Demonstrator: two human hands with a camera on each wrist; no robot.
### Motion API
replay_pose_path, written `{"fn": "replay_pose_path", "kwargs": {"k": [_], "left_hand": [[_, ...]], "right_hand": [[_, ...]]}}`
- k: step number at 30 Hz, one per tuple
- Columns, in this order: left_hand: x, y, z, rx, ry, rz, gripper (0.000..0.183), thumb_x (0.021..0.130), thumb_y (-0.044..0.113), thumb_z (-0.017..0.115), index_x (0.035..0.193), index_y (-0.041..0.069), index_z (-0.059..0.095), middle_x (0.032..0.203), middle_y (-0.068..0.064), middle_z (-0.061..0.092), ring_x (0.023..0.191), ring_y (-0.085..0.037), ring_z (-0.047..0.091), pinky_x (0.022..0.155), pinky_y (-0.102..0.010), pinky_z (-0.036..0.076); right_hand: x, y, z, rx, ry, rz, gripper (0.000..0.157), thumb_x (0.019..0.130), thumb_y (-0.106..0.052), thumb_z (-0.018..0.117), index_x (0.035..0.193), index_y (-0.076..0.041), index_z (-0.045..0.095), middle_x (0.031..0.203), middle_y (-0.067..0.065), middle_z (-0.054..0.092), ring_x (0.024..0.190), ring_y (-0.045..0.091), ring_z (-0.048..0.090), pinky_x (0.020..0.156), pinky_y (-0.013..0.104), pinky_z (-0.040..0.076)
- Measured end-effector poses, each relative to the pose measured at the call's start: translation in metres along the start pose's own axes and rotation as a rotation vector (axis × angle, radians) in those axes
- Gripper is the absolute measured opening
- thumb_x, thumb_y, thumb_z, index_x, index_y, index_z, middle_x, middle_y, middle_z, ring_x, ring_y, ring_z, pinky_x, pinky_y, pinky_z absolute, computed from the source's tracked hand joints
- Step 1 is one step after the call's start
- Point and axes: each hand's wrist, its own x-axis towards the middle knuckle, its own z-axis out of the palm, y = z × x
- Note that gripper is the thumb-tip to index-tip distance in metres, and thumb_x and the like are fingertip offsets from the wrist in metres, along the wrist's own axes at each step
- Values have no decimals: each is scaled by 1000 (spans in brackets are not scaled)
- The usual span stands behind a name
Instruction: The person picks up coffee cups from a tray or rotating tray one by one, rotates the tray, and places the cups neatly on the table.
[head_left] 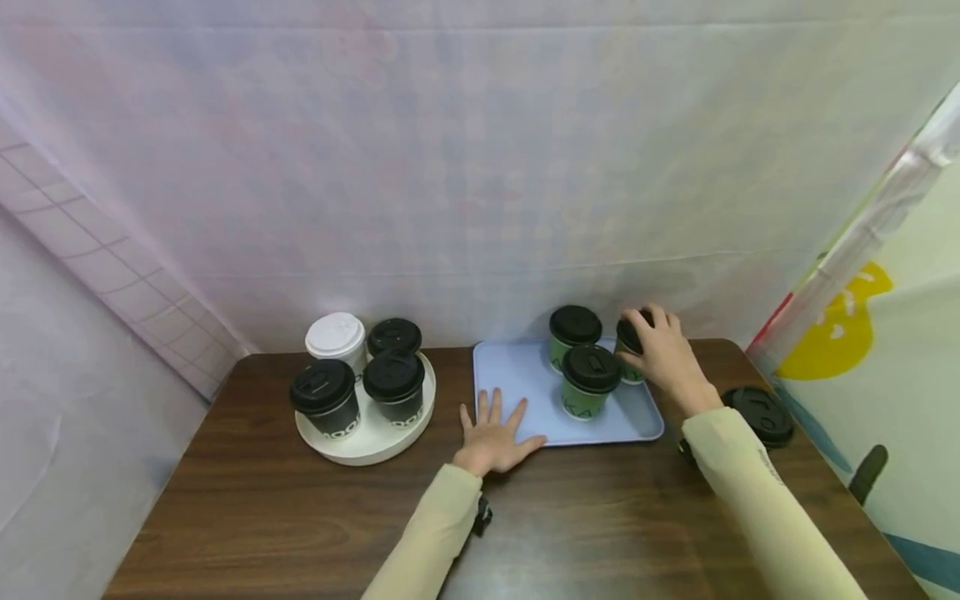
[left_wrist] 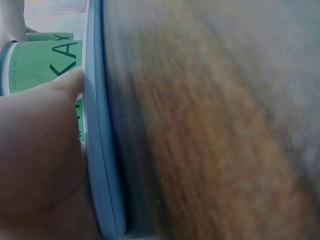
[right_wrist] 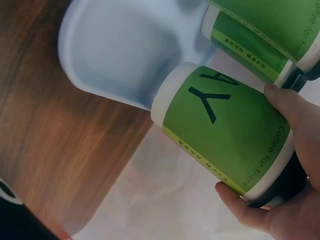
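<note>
My right hand (head_left: 666,360) grips a green paper cup (right_wrist: 220,130) with a black lid at the back right of the blue tray (head_left: 513,371). In the right wrist view the thumb and fingers lie round its lidded end. Beside it on the tray stand two more green cups with black lids, a front one (head_left: 583,402) and a back one (head_left: 557,352). My left hand (head_left: 495,440) lies with spread, straight fingers on the tray's front left edge. The left wrist view shows the thumb at the tray rim (left_wrist: 97,130), near a green cup (left_wrist: 37,62).
Left of the blue tray, a round white tray (head_left: 360,454) bears several cups, one with a white lid (head_left: 335,333), the others with black lids. A black cup lid (head_left: 761,412) is at the table's right side, by the right forearm. A draped curtain (head_left: 480,183) hangs behind the table.
</note>
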Motion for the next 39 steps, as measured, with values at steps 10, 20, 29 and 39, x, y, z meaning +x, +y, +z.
{"fn": "replay_pose_path", "kwargs": {"k": [10,20,29,39], "left_hand": [[1,-3,0,-9,8,7,81,98,76,39,165,32,25,176,-17,7,163,-43,3,127,-71,5],[1,-4,-1,-24,-5,2,80,98,73,41,165,32,24,176,-18,5,163,-43,1,126,-72,3],[10,-9,10,-29,-3,4,82,98,76,38,166,34,22,176,-17,2,163,-43,-2,126,-73,1],[2,-3,2,-34,3,9,81,98,74,41,165,32,26,176,-18,6,163,-43,1,126,-72,3]], "right_hand": [[-21,-5,-2,-10,44,-16,61,86,-17,84,137,-9,51,143,37,43,125,65,45,82,75,52],[-36,-9,-7,-31,81,-44,62,84,-17,87,135,-9,53,142,34,44,125,63,46,78,73,54],[-54,-10,-14,-18,58,-23,61,84,-19,86,136,-9,54,140,35,46,121,65,47,81,73,52],[-71,-12,-21,-12,71,-32,60,83,-19,88,132,-9,55,141,35,47,122,67,47,84,76,50]]}}
